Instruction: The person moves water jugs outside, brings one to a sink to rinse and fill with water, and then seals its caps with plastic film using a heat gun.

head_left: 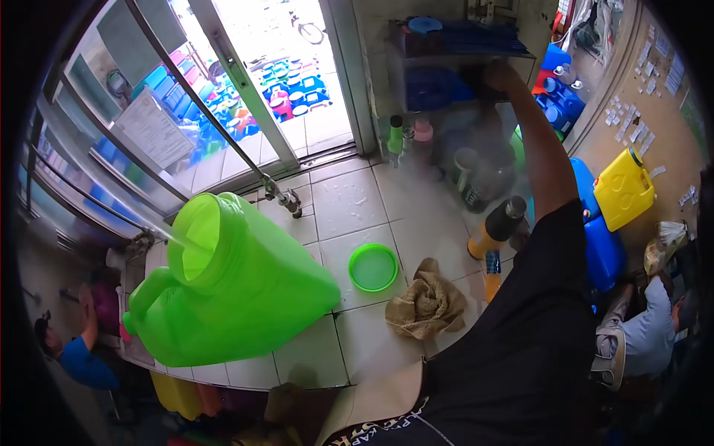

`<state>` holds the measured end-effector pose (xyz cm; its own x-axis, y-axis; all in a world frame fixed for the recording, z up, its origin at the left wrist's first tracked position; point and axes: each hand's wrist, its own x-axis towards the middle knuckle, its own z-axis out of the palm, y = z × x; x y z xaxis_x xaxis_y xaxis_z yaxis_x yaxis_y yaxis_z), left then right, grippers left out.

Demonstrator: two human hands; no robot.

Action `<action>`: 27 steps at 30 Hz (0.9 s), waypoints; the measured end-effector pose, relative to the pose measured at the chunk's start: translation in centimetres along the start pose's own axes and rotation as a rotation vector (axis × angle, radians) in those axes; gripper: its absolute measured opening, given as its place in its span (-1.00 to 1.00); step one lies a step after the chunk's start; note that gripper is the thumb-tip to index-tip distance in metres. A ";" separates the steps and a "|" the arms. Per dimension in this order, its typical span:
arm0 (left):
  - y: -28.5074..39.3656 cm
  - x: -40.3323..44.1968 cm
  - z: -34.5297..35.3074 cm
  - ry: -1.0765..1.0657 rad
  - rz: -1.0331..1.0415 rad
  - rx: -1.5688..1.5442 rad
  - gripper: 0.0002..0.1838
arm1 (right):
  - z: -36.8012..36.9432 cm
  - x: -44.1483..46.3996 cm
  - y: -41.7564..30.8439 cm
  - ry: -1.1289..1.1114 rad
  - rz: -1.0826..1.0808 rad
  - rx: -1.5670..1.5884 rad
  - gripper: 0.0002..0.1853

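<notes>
My right hand is raised to the metal shelf at the back, its fingers curled beside a dark object I cannot make out. My left hand cannot be seen; a dim brown shape below the counter's front edge is unclear. A large bright green plastic jug leans on the tiled counter, mouth up. Water from a tap pipe streams into that mouth. A round green lid lies right of the jug, near a crumpled brown cloth. An orange bottle with a black cap stands under my right arm.
Metal shelf holds blue items. Bottles, including a green one, stand below it. A metal valve sits behind the jug. Yellow and blue containers stand at right. One person is at left, another at lower right.
</notes>
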<state>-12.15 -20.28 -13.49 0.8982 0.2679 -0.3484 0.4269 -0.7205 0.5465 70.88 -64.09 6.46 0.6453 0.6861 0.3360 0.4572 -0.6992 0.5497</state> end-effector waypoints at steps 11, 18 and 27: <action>19.9 7.7 -5.6 0.165 0.431 -0.332 -0.80 | -19.0 -10.9 -6.3 0.537 0.389 0.480 -0.76; 29.8 10.3 -11.2 0.364 0.759 -0.844 -0.84 | -37.9 -19.3 -29.3 0.801 0.155 0.910 -0.74; 21.2 4.2 -17.3 0.369 1.034 -1.068 -0.78 | -48.0 -20.2 -43.3 0.647 0.110 1.528 -0.72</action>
<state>2.49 -23.38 9.84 0.7465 0.2092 0.6317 -0.6537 0.0530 0.7549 8.68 -38.01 12.58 0.5480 0.3149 0.7749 0.8198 -0.0182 -0.5723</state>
